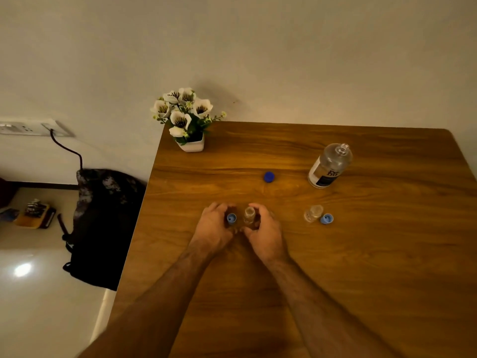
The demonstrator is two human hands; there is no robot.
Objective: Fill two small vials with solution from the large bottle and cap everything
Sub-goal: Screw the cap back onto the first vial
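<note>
A small clear vial (249, 215) stands open and upright at the table's middle. My right hand (263, 229) curls round it from the right. My left hand (213, 226) holds a light blue cap (231, 218) just left of the vial, its hollow side up. A second small vial (313, 213) stands open further right, with another light blue cap (326, 219) lying beside it. The large clear bottle (330, 165) with a white label stands uncapped at the back right. Its dark blue cap (269, 177) lies on the table between the bottle and the hands.
The wooden table (361, 267) has its left edge near my left forearm. A white pot of artificial flowers (186, 117) stands at the back left corner. A dark bag (103, 223) sits on the floor to the left, below a wall socket with a cable.
</note>
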